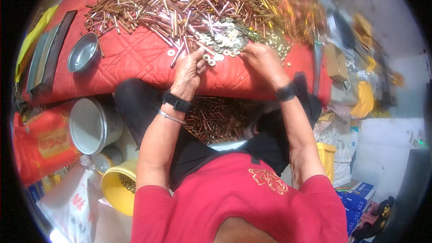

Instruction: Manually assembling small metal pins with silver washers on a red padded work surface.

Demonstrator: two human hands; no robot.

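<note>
My left hand (191, 69) is closed, and a slim copper-coloured metal rod (205, 48) sticks out past its thumb and fingers. To its right, my right hand (266, 60) has its fingertips drawn together at the edge of a heap of flat silver washers (225, 40); what they pinch, if anything, is hidden. A few loose washers (211, 62) lie on the red quilted cover (135, 58) between both hands. Beyond them spreads a large pile of similar rods (175, 0), with small gold-coloured metal pieces (280, 45) at the right of the washers.
At the left of the cover sits a metal bowl (83, 53). Below my knees lies a container of darker rods (211, 119). A white bucket (87, 126) and a yellow bucket (118, 191) stand at my left; cardboard boxes (336, 63) and bags line the right.
</note>
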